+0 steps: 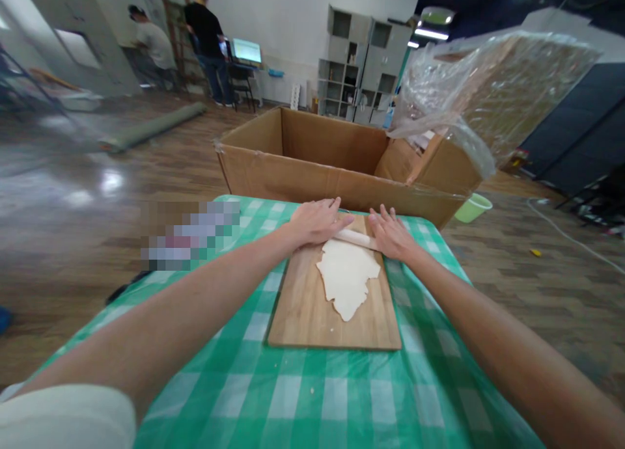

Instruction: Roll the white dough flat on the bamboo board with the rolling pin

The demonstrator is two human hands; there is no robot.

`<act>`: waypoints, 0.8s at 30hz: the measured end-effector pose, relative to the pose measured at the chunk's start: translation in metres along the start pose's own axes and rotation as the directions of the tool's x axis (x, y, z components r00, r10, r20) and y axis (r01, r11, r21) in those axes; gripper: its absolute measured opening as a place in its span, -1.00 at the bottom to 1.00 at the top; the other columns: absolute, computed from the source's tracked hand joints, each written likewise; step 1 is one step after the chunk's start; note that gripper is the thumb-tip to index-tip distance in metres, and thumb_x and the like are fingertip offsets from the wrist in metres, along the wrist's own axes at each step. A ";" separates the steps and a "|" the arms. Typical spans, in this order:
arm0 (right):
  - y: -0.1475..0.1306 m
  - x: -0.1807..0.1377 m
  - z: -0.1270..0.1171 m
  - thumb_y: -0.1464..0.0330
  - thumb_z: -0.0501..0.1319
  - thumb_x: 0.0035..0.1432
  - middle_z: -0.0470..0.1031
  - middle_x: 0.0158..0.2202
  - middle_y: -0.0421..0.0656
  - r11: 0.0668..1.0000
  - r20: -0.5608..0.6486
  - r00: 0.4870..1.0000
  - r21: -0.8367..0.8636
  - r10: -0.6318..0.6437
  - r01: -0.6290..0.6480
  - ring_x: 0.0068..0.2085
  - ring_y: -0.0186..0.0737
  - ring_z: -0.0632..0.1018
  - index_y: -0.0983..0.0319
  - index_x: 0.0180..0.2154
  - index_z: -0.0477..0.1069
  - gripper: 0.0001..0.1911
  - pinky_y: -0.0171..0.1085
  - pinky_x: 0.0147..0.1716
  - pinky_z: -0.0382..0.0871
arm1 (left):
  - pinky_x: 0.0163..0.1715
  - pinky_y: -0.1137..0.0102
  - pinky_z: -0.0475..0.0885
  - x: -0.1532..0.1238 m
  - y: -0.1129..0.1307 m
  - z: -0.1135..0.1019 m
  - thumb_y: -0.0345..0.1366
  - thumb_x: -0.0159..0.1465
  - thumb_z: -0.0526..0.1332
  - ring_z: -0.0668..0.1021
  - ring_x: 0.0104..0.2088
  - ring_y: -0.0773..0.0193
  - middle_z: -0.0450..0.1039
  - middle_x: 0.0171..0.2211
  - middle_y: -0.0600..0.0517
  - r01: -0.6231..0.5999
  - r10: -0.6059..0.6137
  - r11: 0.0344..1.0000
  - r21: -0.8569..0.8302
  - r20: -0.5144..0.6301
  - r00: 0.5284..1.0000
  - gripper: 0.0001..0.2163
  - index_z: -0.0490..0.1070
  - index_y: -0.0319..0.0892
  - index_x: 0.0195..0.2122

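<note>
Dough point(346, 276) lies flat on a wooden board point(300, 319) on your bench point(224, 384); your left hand point(316, 221) and right hand point(390, 235), fingers outstretched, rest on opposite ends of a rolling pin point(359, 239).

The board point(300, 312) is made of wood, its smooth face marked by fine grain. Smooth wood is also seen in the rolling pin point(359, 239). A matt surface is shown by the dough point(346, 276). The tablecloth point(234, 397) appears to be made of glossy plastic. The box point(303, 176) is formed from matt cardboard; the film point(439, 78), from shiny, wrinkled plastic.
</note>
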State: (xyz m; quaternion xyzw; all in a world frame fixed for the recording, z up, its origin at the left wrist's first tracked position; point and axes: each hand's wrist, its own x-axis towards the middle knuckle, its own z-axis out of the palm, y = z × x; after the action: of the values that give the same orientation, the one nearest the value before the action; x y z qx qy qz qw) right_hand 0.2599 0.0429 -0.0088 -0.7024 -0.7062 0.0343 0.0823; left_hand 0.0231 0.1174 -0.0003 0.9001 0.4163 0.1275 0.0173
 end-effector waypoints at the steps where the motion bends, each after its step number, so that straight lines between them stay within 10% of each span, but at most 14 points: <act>1: 0.003 0.005 0.001 0.03 -0.34 0.54 -0.09 0.57 0.08 1.000 -0.013 1.000 -0.019 -0.025 0.025 0.55 0.29 -0.07 0.30 0.53 0.03 -0.23 0.30 0.43 -0.03 | 0.28 0.07 0.28 0.005 -0.002 0.001 0.35 0.43 -0.29 0.41 0.36 -0.18 0.25 0.43 -0.31 0.015 -0.015 1.000 0.000 0.011 1.000 -0.08 0.09 -0.34 0.51; 11: 0.018 0.021 0.012 0.26 -0.34 0.54 0.24 0.45 0.21 0.919 -0.055 0.925 -0.146 -0.376 0.366 0.55 0.21 -0.04 0.55 0.38 0.25 -0.28 0.27 0.47 -0.19 | 0.20 -0.01 0.37 0.030 -0.006 0.002 0.37 0.41 -0.20 0.47 0.30 -0.27 0.35 0.35 -0.39 0.078 -0.080 0.997 0.028 0.094 0.992 -0.07 0.21 -0.37 0.45; 24: -0.043 -0.047 0.003 0.07 -0.30 0.56 0.17 0.48 0.22 0.967 -0.137 0.958 -0.073 -0.253 0.245 0.54 0.05 0.06 0.50 0.43 0.17 -0.23 0.09 0.48 -0.06 | 0.28 0.07 0.31 -0.043 0.009 -0.013 0.24 0.48 -0.23 0.44 0.35 -0.17 0.34 0.37 -0.35 0.066 -0.067 0.997 0.039 0.012 0.998 -0.19 0.18 -0.36 0.45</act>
State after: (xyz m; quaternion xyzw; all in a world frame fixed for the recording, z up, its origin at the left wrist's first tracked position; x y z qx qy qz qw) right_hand 0.2166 -0.0040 -0.0079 -0.6106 -0.7817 -0.0468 0.1178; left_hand 0.0000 0.0782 0.0041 0.8867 0.4483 0.1128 0.0069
